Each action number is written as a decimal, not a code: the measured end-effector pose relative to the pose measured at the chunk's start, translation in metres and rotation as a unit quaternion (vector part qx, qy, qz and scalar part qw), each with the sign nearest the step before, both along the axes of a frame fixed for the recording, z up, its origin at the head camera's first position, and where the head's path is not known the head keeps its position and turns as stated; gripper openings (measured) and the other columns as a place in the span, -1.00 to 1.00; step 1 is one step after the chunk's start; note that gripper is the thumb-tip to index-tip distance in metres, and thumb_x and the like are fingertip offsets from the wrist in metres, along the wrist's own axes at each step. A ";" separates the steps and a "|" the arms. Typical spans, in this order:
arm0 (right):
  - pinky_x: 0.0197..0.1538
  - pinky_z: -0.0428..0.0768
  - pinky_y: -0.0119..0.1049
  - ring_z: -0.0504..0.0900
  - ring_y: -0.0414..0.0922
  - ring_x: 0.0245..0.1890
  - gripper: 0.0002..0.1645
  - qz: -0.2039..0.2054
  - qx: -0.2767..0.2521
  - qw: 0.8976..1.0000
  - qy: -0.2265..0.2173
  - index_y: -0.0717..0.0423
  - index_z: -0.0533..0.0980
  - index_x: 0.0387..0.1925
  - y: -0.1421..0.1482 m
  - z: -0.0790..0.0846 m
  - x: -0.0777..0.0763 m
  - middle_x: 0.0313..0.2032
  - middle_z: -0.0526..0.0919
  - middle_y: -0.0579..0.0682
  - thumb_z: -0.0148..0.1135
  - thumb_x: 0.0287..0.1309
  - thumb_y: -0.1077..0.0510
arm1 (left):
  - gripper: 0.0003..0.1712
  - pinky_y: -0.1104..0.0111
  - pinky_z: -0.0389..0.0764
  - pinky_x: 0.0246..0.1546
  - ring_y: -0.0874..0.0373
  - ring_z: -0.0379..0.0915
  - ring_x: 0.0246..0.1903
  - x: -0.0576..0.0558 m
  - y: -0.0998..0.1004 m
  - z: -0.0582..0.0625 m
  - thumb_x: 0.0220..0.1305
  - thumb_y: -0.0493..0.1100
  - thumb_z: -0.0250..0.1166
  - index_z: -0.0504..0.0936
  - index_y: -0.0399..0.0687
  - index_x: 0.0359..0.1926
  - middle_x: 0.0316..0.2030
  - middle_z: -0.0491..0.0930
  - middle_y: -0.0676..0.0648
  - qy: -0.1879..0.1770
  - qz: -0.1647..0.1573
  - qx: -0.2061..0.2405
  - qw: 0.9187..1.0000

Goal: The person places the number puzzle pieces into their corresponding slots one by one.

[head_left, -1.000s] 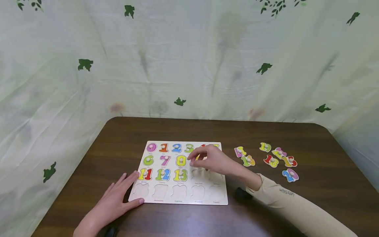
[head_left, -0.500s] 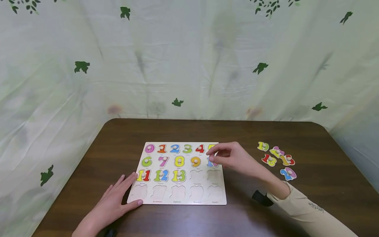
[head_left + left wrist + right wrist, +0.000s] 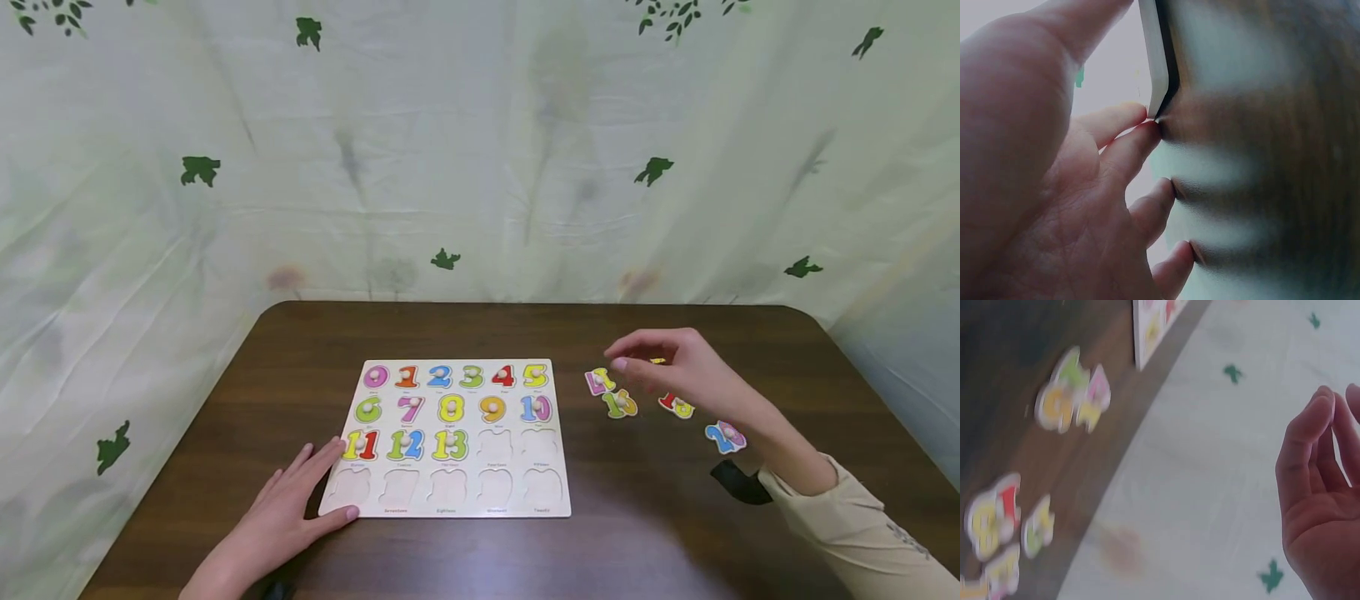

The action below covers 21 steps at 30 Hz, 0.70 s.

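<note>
A white number puzzle board [image 3: 472,482] lies on the table, with knobbed pieces 0 through 13 set in the upper rows and bare recesses below right and along the bottom. My left hand [image 3: 283,510] rests at its left edge, thumb on the lower corner and fingers spread; in the left wrist view the fingertips [image 3: 1185,247] touch the tabletop beside the board. Above the loose pieces on the right hovers my right hand [image 3: 686,379], fingers loosely bent and holding nothing. Left of and under it lie a pink-and-yellow piece [image 3: 600,382] and a green-and-orange piece [image 3: 620,405].
More loose number pieces lie on the right, among them a red-and-yellow 18 [image 3: 677,407] and a blue-and-pink 20 [image 3: 726,437]; others are hidden behind the right hand. The dark wooden table [image 3: 630,533] ends at a pale curtain [image 3: 480,167] with green leaf shapes.
My right hand has moved right, off the board to above the loose pieces, uncovering the 4, 5, 9 and 10. The left hand stays at the board's edge.
</note>
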State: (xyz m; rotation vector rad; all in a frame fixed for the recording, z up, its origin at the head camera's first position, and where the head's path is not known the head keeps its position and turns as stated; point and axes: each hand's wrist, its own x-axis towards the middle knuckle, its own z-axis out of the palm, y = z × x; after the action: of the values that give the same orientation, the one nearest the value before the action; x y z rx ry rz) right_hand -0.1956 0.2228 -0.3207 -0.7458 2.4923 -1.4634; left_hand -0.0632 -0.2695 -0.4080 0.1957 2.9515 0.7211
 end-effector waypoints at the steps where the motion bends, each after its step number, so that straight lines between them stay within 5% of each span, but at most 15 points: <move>1: -0.51 0.62 -0.22 0.60 -0.03 -0.55 -0.80 -0.003 0.005 1.000 0.007 -0.02 0.65 -0.08 0.006 0.002 0.000 -0.26 0.70 -0.02 0.32 0.26 0.15 | 0.04 -0.35 0.03 0.21 -0.36 -0.01 0.39 0.000 0.000 0.000 0.03 0.35 0.41 0.32 -0.06 0.42 0.39 0.28 -0.22 0.000 -0.001 -0.001 1.000; 11: -0.28 0.65 -0.28 0.68 -0.10 -0.26 -0.75 -0.047 0.059 0.997 0.021 -0.11 0.65 -0.04 0.059 0.007 0.003 -0.09 0.71 -0.10 0.35 0.24 0.08 | 0.07 -0.37 0.03 0.20 -0.38 -0.01 0.38 -0.001 -0.001 -0.002 0.02 0.37 0.41 0.30 -0.09 0.43 0.39 0.28 -0.24 -0.001 -0.004 -0.005 1.000; 21: -0.27 0.69 -0.26 0.69 -0.10 -0.29 -0.72 -0.124 0.092 0.988 0.007 -0.06 0.64 -0.02 0.110 -0.007 0.010 -0.13 0.72 -0.07 0.36 0.23 0.08 | 0.09 -0.38 0.02 0.20 -0.38 -0.03 0.39 -0.002 -0.001 -0.003 0.01 0.37 0.41 0.29 -0.08 0.43 0.39 0.26 -0.25 -0.010 -0.003 -0.009 1.000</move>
State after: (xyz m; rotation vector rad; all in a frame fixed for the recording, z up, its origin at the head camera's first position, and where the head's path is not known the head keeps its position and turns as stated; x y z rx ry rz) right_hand -0.1858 0.3324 -0.3281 -0.4288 2.7647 -1.2744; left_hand -0.0649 -0.2703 -0.4111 0.1936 2.9355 0.6927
